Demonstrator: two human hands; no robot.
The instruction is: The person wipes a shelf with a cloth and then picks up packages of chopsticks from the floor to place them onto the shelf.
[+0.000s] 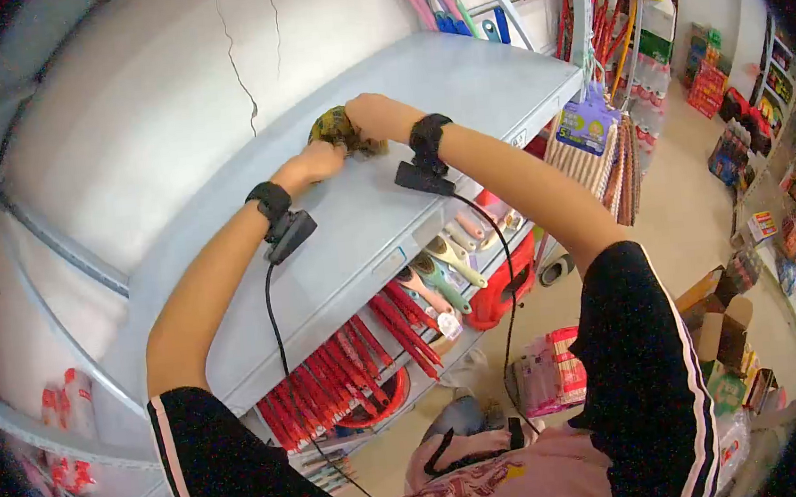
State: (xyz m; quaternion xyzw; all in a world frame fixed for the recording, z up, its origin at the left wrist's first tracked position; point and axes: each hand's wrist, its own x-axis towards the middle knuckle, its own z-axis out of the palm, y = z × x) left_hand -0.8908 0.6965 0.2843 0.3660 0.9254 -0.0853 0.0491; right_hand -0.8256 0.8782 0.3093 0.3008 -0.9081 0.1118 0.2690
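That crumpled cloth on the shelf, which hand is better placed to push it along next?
Probably the right hand. It lies on top of the cloth, covering it, while the left hand only touches its near edge. The bare grey shelf stretches out on the right hand's side.

Both hands on a cloth, top shelf

Left hand and right hand press a crumpled cloth on the grey shelf; red tools below.
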